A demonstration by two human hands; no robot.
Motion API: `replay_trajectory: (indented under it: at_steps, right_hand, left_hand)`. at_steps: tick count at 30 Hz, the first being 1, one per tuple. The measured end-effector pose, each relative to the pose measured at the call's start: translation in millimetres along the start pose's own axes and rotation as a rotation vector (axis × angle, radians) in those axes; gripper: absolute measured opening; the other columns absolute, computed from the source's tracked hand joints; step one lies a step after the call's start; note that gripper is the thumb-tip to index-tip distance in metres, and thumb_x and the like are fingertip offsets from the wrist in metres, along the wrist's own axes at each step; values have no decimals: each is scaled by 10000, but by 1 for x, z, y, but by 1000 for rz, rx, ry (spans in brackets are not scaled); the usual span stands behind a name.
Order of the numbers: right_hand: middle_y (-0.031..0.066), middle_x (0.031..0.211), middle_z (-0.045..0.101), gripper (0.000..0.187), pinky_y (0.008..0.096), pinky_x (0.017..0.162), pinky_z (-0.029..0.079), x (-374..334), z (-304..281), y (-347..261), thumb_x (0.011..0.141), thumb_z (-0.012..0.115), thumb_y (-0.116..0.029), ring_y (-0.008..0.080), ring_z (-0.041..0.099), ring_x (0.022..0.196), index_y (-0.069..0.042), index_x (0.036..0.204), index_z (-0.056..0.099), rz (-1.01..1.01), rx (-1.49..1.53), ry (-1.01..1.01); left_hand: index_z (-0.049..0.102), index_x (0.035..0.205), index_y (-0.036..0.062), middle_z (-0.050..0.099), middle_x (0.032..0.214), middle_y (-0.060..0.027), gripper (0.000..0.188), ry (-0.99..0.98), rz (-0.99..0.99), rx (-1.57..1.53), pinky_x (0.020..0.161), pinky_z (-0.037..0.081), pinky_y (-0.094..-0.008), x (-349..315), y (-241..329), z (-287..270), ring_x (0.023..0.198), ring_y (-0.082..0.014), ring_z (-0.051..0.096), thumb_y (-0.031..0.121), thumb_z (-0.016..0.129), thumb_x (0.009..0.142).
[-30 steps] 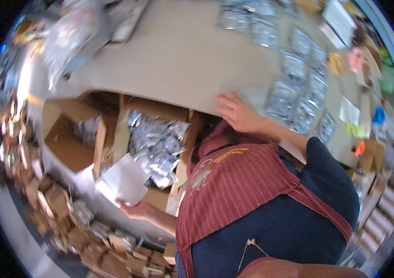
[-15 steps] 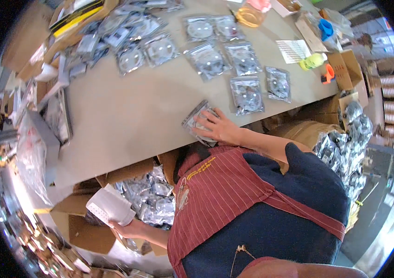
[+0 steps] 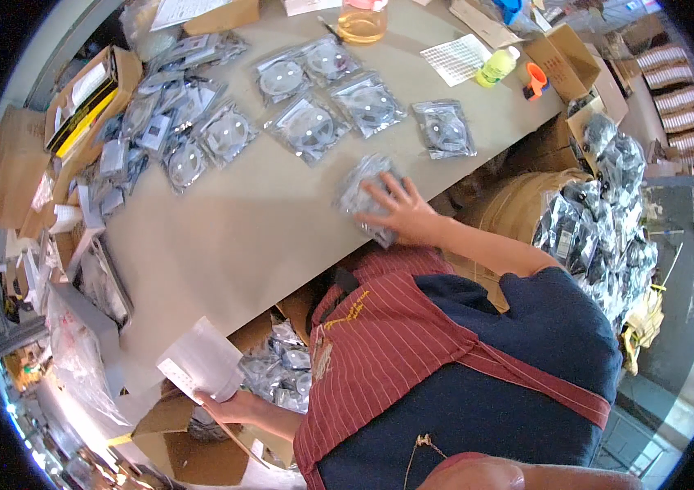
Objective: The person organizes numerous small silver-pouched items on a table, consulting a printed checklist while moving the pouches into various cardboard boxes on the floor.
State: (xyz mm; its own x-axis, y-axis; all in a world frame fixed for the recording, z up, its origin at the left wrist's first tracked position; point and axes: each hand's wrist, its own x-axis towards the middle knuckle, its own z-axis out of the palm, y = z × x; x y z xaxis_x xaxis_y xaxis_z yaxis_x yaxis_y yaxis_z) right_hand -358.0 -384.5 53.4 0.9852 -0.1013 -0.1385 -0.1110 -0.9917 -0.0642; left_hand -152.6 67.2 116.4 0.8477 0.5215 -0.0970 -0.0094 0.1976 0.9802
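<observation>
Beige worktop (image 3: 208,237) spans ten to one o'clock; at its near edge the right hand (image 3: 407,216) splays over a clear bag (image 3: 359,188); at eight, the left hand (image 3: 229,406) grips white paper (image 3: 204,353); grey floor (image 3: 673,306) at four.

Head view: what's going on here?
A person's right hand lies spread over a clear, flat plastic bag near the front edge of a beige table. Farther left along that edge, the left hand holds a flat white rectangular sheet or stack. More clear bags with pale round contents lie farther back.
</observation>
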Motion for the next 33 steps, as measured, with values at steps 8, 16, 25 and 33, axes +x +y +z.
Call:
replay_trajectory:
  at_steps: [8,16,25,33]
  right_hand:
    - [91,1408,535,752,384,890,575,-14,-28,54,668,724,-31,314,569,1242,-218,1371,535,157,306,432]
    - [123,1601,243,974,592,1116,341,-22,11,140,703,817,-254,496,291,1396,-413,1520,312,755,167,288]
    - [132,1519,392,835,543,1042,440,21,-32,-8,674,813,-239,478,435,1310,-382,1423,475,161,362,82]
    - [120,1107,686,406,355,874,517,142,-19,-85,801,689,-147,177,653,988,-8,1180,648,11,2024,-588]
  left_hand:
    - [562,1261,-144,607,1236,-211,554,0,23,11,869,554,-438,-9,2,13,1092,-309,609,325,633,975]
    - [573,1249,-114,554,1293,-215,549,33,-43,-14,985,481,-470,-33,6,17,1183,-315,543,351,641,964]
    - [635,1121,-95,593,1185,-210,453,191,-7,60,937,505,-480,-34,-11,-33,1102,-322,587,307,684,918]
    - [570,1264,-68,567,1265,-203,486,465,140,3,954,483,-485,-70,32,-97,1131,-324,574,315,598,965]
